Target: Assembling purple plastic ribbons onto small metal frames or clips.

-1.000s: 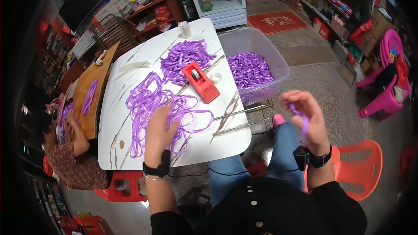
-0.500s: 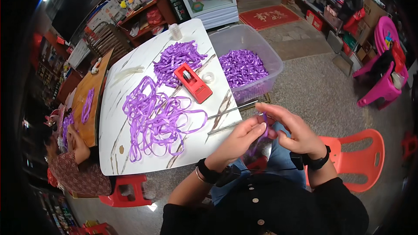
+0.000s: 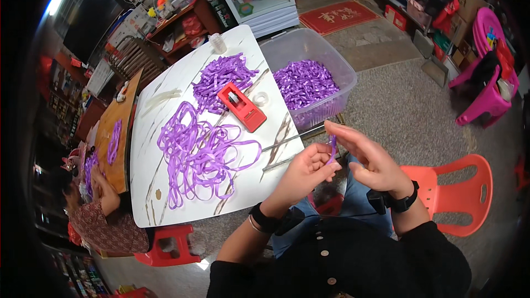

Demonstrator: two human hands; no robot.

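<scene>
Off the table's right corner, my left hand is closed, its thumb and curled fingers pinching a short strip of purple ribbon. My right hand faces it, fingers stretched out and thumb apart, with the ribbon beside its palm; whether it touches the ribbon is unclear. On the white table, a loose tangle of long purple ribbon lies to the left. Behind it are a heap of short purple ribbon pieces, a red tape dispenser and a clear tape roll.
Two thin metal rods reach over the table's right edge. A clear plastic bin full of short purple pieces stands beyond. An orange chair is at my right. Another person sits left, beside a wooden table.
My hands have drawn slightly apart, and the left fingers have curled in lower on the ribbon. The ribbon strip now stands more upright between them. The view has shifted slightly.
</scene>
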